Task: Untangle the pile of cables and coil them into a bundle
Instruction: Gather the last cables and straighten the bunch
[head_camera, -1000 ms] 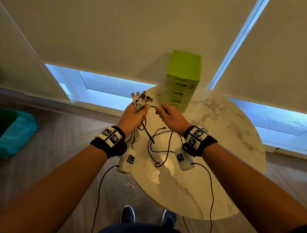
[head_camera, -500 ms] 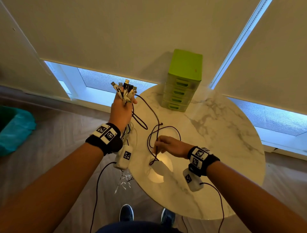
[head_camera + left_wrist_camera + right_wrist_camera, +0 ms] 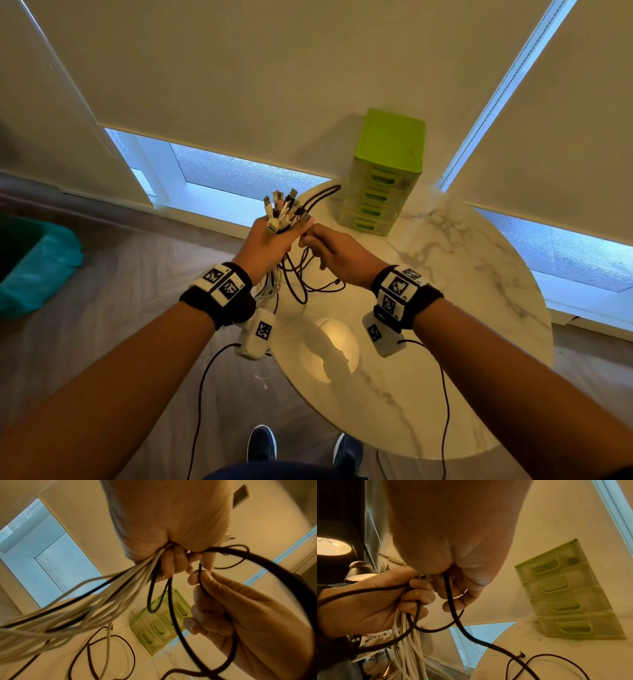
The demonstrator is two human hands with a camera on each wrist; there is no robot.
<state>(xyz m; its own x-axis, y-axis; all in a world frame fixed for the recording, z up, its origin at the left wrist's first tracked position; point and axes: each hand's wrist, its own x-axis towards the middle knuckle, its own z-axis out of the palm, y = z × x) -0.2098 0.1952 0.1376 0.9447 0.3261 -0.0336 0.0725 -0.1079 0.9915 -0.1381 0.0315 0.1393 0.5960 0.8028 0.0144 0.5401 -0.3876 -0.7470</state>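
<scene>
My left hand (image 3: 270,236) grips a bundle of cables (image 3: 282,212) above the table's left edge, plugs sticking up out of the fist. White cables (image 3: 102,601) and dark ones hang below it. My right hand (image 3: 329,248) is right beside it and pinches a dark cable (image 3: 199,574) between thumb and forefinger, just under the left fingers. That dark cable (image 3: 453,615) runs down to the marble table (image 3: 445,342), where its loose end (image 3: 521,655) lies in loops. One dark loop (image 3: 325,193) arches over the plugs.
A green drawer unit (image 3: 383,174) stands at the table's far edge, close behind the hands. Roller blinds and low windows back it. A teal bag (image 3: 37,263) lies on the floor at left. My shoes (image 3: 262,445) show below the table's near edge.
My right hand rose from the table top to the left hand, carrying the dark cable up. The left hand moved right and a little lower to meet it.
</scene>
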